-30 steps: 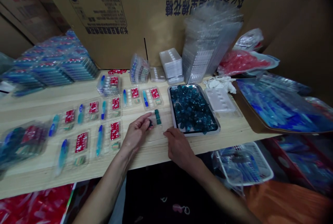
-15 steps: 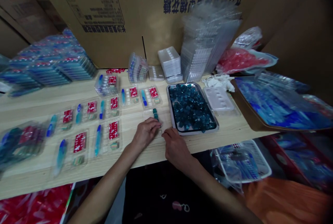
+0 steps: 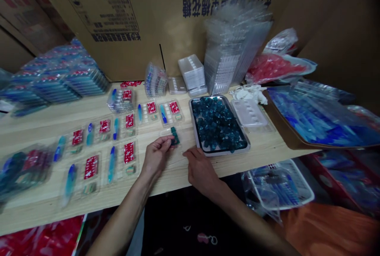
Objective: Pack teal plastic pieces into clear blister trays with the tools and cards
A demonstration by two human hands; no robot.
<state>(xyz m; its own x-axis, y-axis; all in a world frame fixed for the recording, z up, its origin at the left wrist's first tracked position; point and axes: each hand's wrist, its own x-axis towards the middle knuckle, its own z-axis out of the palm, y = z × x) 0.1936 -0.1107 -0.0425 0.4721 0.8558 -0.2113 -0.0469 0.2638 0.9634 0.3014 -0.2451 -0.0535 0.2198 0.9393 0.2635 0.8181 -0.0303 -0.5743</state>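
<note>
A clear plastic blister tray point(image 3: 177, 153) lies on the table in front of me, with a few dark teal glassy pieces point(image 3: 174, 136) in its far part. My left hand point(image 3: 156, 155) is closed in a pinch at the tray's left side, its fingertips right beside those pieces. What it pinches is hidden by the fingers. At the tray's near right edge, the thumb and fingers of my right hand point(image 3: 202, 169) are pressed together on the plastic. Just beyond that hand stands a metal tray point(image 3: 194, 131) heaped with loose teal pieces point(image 3: 218, 123).
Filled packs point(image 3: 129, 153) with blue pens and red cards spread across the left side. Stacked packs point(image 3: 86, 79) stand behind them. Tall clear plastic stacks point(image 3: 225, 54) rise at the back before a cardboard box point(image 3: 118, 58). An open carton point(image 3: 282, 129) of blue items is at right.
My left hand has shifted left along the clear tray, up beside the teal pieces. My right hand stays by the tray's right edge. The view has tilted slightly.
</note>
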